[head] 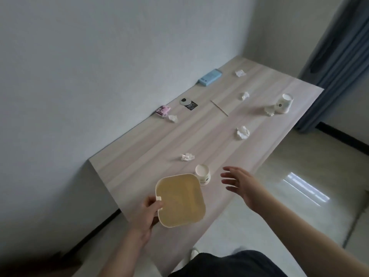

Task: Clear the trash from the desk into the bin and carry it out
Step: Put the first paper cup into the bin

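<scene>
Gripping the rim of the cream bin [180,200] with the left hand [146,213], thumb inside the lip, over the desk's [151,148] near corner. Hovering just beside an upright paper cup [203,174] near the near edge, right hand [240,183] empty with fingers spread apart. Lying scattered across the desk, crumpled tissues [187,157]; tipped at the far right edge, a second cup [284,103].

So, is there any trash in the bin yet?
No: the bin, held by the left hand at its rim, shows a bare yellow inside, with the crumpled papers lying on the desk.
</scene>
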{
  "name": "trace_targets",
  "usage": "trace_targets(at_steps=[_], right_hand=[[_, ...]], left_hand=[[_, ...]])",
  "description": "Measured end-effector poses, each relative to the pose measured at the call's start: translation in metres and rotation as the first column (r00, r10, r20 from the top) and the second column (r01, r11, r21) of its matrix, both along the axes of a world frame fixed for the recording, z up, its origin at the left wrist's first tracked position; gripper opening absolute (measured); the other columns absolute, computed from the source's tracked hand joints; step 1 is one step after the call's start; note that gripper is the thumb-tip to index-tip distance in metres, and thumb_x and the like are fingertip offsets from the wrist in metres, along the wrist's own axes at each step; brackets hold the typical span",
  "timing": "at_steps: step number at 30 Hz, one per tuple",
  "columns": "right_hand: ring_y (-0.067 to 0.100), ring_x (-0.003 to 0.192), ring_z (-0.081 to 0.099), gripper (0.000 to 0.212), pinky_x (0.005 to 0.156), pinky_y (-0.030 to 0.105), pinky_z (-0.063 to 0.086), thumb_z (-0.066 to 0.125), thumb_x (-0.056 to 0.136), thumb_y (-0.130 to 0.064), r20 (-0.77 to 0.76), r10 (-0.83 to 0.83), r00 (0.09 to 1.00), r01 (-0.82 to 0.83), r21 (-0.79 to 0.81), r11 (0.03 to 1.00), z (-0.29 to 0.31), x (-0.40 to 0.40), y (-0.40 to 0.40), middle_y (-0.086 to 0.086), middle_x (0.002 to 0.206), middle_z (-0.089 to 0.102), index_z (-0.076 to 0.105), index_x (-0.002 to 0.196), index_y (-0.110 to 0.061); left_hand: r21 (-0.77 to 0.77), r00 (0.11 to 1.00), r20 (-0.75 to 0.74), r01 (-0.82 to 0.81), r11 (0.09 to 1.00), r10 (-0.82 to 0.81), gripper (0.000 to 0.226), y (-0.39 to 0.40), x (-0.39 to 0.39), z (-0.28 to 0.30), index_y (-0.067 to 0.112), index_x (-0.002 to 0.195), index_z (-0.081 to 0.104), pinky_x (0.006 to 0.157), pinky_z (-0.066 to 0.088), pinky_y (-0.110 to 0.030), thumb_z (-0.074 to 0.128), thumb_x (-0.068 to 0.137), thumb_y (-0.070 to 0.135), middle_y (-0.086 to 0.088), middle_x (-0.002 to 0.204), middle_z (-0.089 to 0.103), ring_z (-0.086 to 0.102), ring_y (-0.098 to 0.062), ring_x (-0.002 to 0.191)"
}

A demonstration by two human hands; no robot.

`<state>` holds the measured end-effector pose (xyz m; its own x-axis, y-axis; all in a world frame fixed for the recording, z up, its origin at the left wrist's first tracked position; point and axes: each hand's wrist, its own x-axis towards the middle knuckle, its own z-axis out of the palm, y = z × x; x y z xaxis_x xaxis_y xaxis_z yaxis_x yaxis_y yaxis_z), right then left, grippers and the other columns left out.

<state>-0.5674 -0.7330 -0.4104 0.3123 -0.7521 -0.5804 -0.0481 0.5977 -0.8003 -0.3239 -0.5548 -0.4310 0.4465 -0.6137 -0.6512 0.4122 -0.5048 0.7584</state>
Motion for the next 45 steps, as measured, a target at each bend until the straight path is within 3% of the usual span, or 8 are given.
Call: trace_targets(at_steps=[15,19,24,31,37,41,43,45], right_hand=[[0.013,0.081,0.062,0.023,0.076,0.03,0.047,0.047,0.095,-0.014,-0.3,0.558,0.774,-0.615,-0.146,0.775,-0.034,0.082,-0.083,0.004,0.101,0.069,0.067,0.106,-0.018],[0.024,0.127,0.04,0.038,0.105,0.039,0.035,0.052,0.093,-0.027,-0.702,0.495,0.512,-0.847,-0.316,0.428,-0.045,0.094,-0.083,0.002,0.139,0.045,0.055,0.13,-0.027],[0.029,0.137,0.024,0.052,0.104,0.046,0.033,0.054,0.091,-0.035,-0.958,0.287,-0.032,-0.982,-0.024,-0.189,-0.064,0.096,-0.081,0.007,0.151,0.026,0.039,0.14,-0.031],[0.03,0.12,0.045,0.05,0.096,0.04,0.038,0.055,0.09,-0.02,-0.988,0.114,-0.106,-0.938,0.062,-0.34,-0.068,0.091,-0.089,0.01,0.135,0.042,0.038,0.138,-0.024],[0.025,0.111,0.054,0.056,0.091,0.037,0.044,0.058,0.085,-0.05,-0.958,0.273,0.082,-0.977,-0.131,-0.169,-0.044,0.077,-0.101,0.002,0.125,0.051,0.043,0.132,-0.023],[0.021,0.09,0.061,0.046,0.074,0.033,0.051,0.06,0.085,-0.054,-0.634,0.557,0.536,-0.839,-0.331,0.432,-0.017,0.076,-0.098,0.003,0.103,0.062,0.055,0.112,-0.018],[0.022,0.081,0.062,0.04,0.068,0.033,0.053,0.054,0.092,-0.048,-0.212,0.566,0.796,-0.601,-0.174,0.78,-0.008,0.08,-0.088,0.01,0.099,0.065,0.059,0.11,-0.013],[0.019,0.066,0.059,0.04,0.061,0.029,0.05,0.051,0.095,-0.046,0.155,0.426,0.891,-0.446,0.121,0.887,0.003,0.082,-0.077,0.01,0.088,0.063,0.062,0.112,-0.011]], left_hand=[[0.159,0.935,0.032,-0.354,0.922,0.353,0.02,-0.025,-0.039,0.007,0.003,0.102,0.064,0.065,0.049,-0.036,0.06,0.083,0.007,-0.012,0.094,0.061,0.058,-0.028,0.085],[0.134,0.887,0.011,-0.459,0.878,0.462,0.017,-0.029,-0.044,0.007,0.003,0.1,0.062,0.064,0.051,-0.038,0.059,0.084,0.006,-0.015,0.1,0.061,0.058,-0.03,0.089],[0.133,0.834,-0.002,-0.547,0.826,0.552,0.003,-0.026,-0.049,0.013,0.007,0.085,0.06,0.065,0.043,-0.035,0.06,0.084,0.005,-0.013,0.085,0.06,0.055,-0.026,0.079],[0.134,0.779,-0.078,-0.611,0.78,0.623,0.009,-0.016,-0.053,0.015,0.004,0.095,0.061,0.068,0.045,-0.037,0.056,0.087,0.005,-0.017,0.091,0.062,0.057,-0.028,0.082],[0.124,0.789,-0.08,-0.598,0.792,0.609,0.006,-0.007,-0.051,0.014,0.005,0.092,0.06,0.065,0.042,-0.035,0.06,0.086,0.005,-0.015,0.086,0.064,0.058,-0.026,0.078],[0.113,0.792,-0.084,-0.595,0.796,0.604,0.007,-0.002,-0.045,0.013,0.006,0.09,0.06,0.067,0.042,-0.036,0.062,0.084,0.006,-0.015,0.087,0.065,0.059,-0.027,0.08],[0.105,0.789,-0.095,-0.598,0.795,0.607,0.01,-0.001,-0.042,0.014,0.006,0.093,0.06,0.068,0.042,-0.036,0.063,0.083,0.006,-0.015,0.088,0.066,0.059,-0.027,0.08],[0.097,0.786,-0.094,-0.604,0.791,0.611,0.01,0.001,-0.038,0.014,0.006,0.092,0.061,0.067,0.042,-0.036,0.063,0.083,0.005,-0.014,0.086,0.066,0.059,-0.026,0.079]])
